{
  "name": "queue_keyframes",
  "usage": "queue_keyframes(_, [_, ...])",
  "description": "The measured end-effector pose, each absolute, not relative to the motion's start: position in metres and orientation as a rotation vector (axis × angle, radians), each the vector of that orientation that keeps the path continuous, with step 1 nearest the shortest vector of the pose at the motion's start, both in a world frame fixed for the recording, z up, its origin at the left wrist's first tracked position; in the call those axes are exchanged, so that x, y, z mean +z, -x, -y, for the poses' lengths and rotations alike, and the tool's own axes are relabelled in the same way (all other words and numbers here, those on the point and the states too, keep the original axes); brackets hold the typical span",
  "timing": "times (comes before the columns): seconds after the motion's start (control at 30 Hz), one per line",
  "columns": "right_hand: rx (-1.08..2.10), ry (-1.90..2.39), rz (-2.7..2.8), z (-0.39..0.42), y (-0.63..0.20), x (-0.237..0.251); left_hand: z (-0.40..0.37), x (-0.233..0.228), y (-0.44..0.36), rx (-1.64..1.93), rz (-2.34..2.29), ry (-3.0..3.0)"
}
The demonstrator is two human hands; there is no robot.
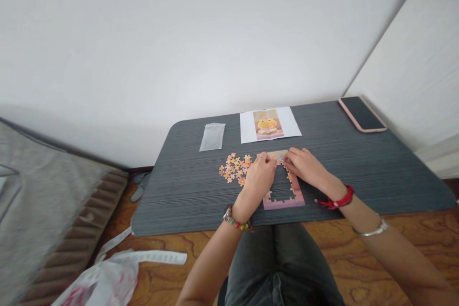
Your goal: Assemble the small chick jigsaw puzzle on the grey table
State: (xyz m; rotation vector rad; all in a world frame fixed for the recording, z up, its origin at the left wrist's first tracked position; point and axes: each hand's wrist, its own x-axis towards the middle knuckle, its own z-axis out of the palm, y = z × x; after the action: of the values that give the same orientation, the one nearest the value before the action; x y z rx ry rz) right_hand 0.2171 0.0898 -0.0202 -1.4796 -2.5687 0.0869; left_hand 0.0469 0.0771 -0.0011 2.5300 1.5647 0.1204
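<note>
A partly assembled jigsaw puzzle (284, 204) lies flat near the table's front edge. Its pinkish border is joined, and dark tabletop shows through the middle. My left hand (258, 172) rests over the puzzle's upper left side, fingers bent and pinched together at the inner edge; whatever is between them is hidden. From the right, my right hand (304, 165) reaches across the upper right corner with thumb and fingertips drawn together on the border. I cannot make out a piece in them. Several loose puzzle pieces (234, 168) in orange and yellow are heaped just left of my left hand.
Behind the puzzle lies a white sheet (291, 122) with a printed picture of a yellow figure. A clear plastic bag (213, 137) is at the back left of the dark table (168, 191), and a phone (362, 114) at the back right. The wall borders the far edge.
</note>
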Motion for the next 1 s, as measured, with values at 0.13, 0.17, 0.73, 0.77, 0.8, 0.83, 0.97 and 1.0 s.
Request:
queue_keyframes(0.13, [0.132, 1.499, 2.567, -0.090, -0.217, -0.017, -0.074, -0.002, -0.049, 0.065, -1.556, -2.526])
queue_keyframes(0.17, [0.134, 1.507, 2.566, -0.090, -0.217, -0.016, -0.073, -0.002, -0.050, 0.061, -1.558, -2.533])
queue_keyframes(0.73, [-0.136, 1.557, 2.571, -0.071, -0.211, -0.028, -0.067, -0.007, -0.053, 0.001, -1.587, -2.578])
queue_keyframes(0.77, [-0.130, 1.561, 2.564, -0.070, -0.211, -0.028, -0.067, -0.007, -0.054, 0.003, -1.588, -2.574])
queue_keyframes(0.8, [-0.122, 1.567, 2.557, -0.070, -0.210, -0.029, -0.067, -0.007, -0.054, 0.005, -1.586, -2.572])
queue_keyframes(0.83, [-0.117, 1.574, 2.552, -0.069, -0.210, -0.029, -0.066, -0.007, -0.054, 0.005, -1.585, -2.570])
queue_keyframes(0.97, [-0.117, 1.594, 2.554, -0.068, -0.208, -0.028, -0.066, -0.008, -0.054, -0.003, -1.586, -2.564])
queue_keyframes(1.0, [-0.118, 1.598, 2.556, -0.067, -0.207, -0.028, -0.066, -0.008, -0.054, -0.004, -1.591, -2.560])
